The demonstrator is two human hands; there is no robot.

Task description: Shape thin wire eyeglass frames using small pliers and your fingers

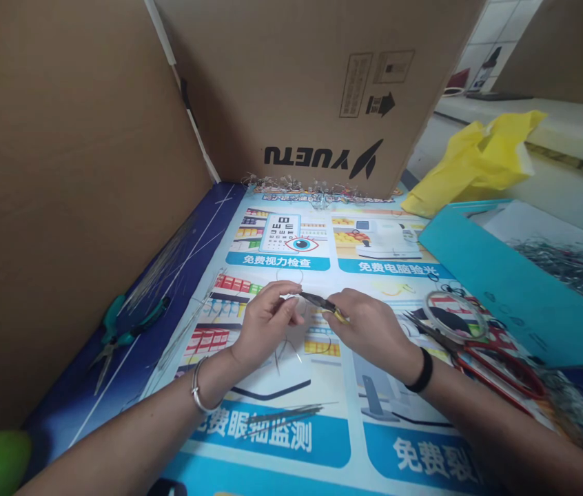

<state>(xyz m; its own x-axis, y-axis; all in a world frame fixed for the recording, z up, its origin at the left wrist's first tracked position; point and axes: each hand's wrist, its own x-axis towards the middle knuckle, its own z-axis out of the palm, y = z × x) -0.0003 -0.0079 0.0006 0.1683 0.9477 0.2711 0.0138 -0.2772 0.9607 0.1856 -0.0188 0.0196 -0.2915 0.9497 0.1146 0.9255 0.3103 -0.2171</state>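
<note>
My right hand (369, 327), with a black band at the wrist, is closed round a small pair of pliers (317, 301) with dark jaws and yellow grips. The jaw tips reach the fingertips of my left hand (269, 318). Its thumb and fingers pinch a thin wire, mostly hidden by the fingers; a fine loop (291, 273) shows just above them. Below the left hand, thin wire ends (286, 355) show against the printed sheet. Nearer to me lies a small bundle of straight wires (286, 416).
Teal-handled pliers (110, 334) and long wires (160, 272) lie left. Red-handled scissors (498, 368) and a clear tape roll (455, 315) lie right, by a blue box (524, 289) of wire pieces. A cardboard wall (296, 89) stands behind, a yellow bag (477, 162) at right.
</note>
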